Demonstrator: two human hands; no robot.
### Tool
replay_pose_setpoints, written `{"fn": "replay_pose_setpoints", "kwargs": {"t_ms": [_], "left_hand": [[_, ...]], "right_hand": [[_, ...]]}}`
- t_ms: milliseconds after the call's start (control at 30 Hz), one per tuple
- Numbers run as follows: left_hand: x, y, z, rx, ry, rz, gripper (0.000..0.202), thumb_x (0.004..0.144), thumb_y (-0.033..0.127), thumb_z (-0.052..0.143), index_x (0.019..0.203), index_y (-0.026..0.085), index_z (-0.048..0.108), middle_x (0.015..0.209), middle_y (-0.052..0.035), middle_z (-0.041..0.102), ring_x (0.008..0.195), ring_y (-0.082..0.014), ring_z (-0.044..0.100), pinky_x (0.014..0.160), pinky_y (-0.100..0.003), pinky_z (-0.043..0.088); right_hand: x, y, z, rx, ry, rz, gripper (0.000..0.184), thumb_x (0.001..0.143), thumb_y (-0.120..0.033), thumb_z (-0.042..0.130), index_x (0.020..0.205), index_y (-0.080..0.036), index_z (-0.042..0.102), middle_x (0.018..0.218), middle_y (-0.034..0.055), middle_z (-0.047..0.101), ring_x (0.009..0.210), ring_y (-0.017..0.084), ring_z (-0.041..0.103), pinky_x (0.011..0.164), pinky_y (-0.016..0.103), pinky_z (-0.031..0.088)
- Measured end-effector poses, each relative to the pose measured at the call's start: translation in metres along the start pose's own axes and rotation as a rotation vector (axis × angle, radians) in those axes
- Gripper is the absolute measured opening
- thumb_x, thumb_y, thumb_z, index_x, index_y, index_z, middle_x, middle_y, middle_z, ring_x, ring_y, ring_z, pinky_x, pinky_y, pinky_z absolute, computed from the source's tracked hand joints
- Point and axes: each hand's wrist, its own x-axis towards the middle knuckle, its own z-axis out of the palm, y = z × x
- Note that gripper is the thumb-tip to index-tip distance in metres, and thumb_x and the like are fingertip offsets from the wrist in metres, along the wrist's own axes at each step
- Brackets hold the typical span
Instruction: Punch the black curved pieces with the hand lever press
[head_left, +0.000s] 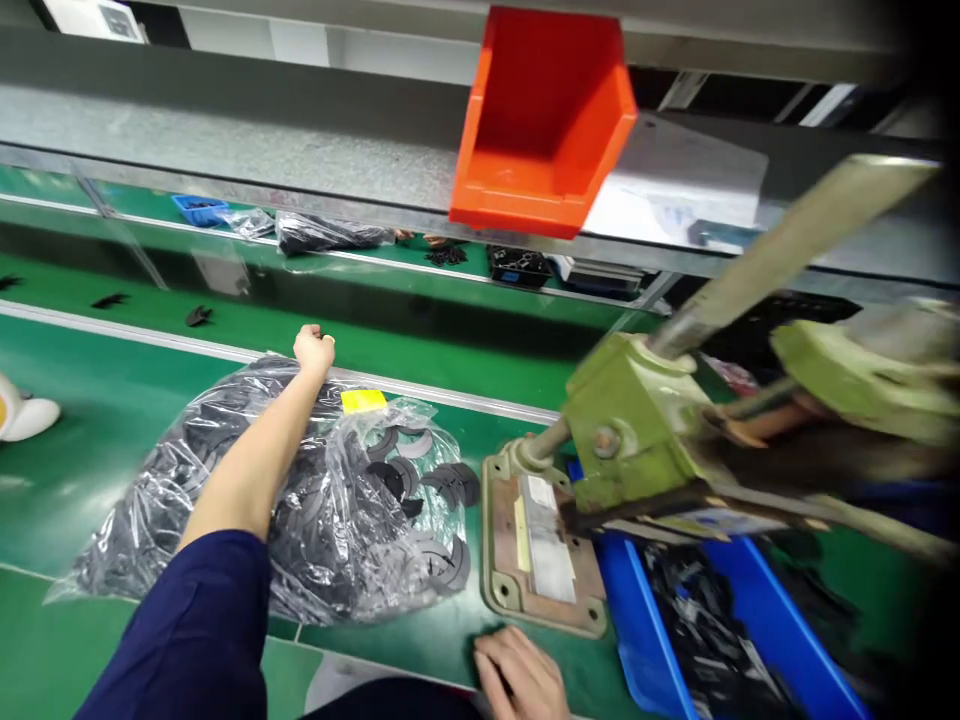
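Observation:
My left hand (314, 350) reaches far out over a clear plastic bag (247, 500) full of black curved plastic parts, to the metal rail beside the conveyor; its fingers are curled, and I cannot make out anything in them. My right hand (521, 672) rests on the green table at the near edge, fingers bent down flat, just in front of the brown base plate (540, 560) of a green hand press (637, 430). A few black parts (442, 490) lie spilled at the bag's open end.
The press's long lever (787, 250) slants up to the right. A blue bin (735, 630) with dark parts sits at the right front. An orange bin (547, 120) hangs on the shelf above. Loose black parts (196, 316) lie on the green conveyor; a blue tray (199, 208) stands beyond.

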Motion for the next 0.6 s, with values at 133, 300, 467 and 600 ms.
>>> {"fn": "replay_pose_setpoints", "kwargs": {"t_ms": [133,300,467,600], "left_hand": [[-0.078,0.026,-0.010,-0.190,-0.269,0.278,0.037,0.081,0.017,0.063,0.117,0.010,0.064,0.111,-0.0114,0.072,0.096,-0.0184,0.069,0.093,-0.031,0.054],[-0.196,0.032,-0.041,-0.013,-0.767,0.680,0.026,0.086,0.032,0.060,0.105,0.017,0.071,0.099,-0.0060,0.075,0.089,-0.0209,0.069,0.084,-0.033,0.056],[-0.269,0.017,-0.047,0.500,-1.085,1.017,0.035,0.076,0.011,0.064,0.110,0.018,0.073,0.113,-0.0109,0.072,0.105,-0.0265,0.068,0.094,-0.035,0.053],[-0.290,0.009,-0.041,0.740,-1.036,1.025,0.032,0.075,0.009,0.064,0.105,0.017,0.074,0.113,-0.0149,0.069,0.107,-0.0296,0.067,0.092,-0.036,0.052]], "right_hand": [[0.008,-0.010,-0.024,0.029,-0.046,0.036,0.025,0.095,-0.021,0.045,0.077,-0.025,0.062,0.061,-0.0001,0.063,0.056,0.015,0.061,0.053,0.027,0.052],[0.011,0.008,-0.090,-0.084,-0.021,0.135,0.029,0.096,-0.031,0.045,0.078,-0.025,0.067,0.070,0.0038,0.069,0.066,0.017,0.064,0.066,0.031,0.054],[0.017,0.075,-0.167,-0.324,0.025,0.495,0.029,0.093,-0.035,0.048,0.108,-0.019,0.069,0.106,0.0153,0.072,0.096,0.026,0.068,0.093,0.044,0.052],[0.012,0.117,-0.189,-0.408,-0.156,0.677,0.027,0.077,-0.026,0.065,0.099,-0.015,0.074,0.100,0.0181,0.074,0.090,0.031,0.071,0.087,0.047,0.054]]}}
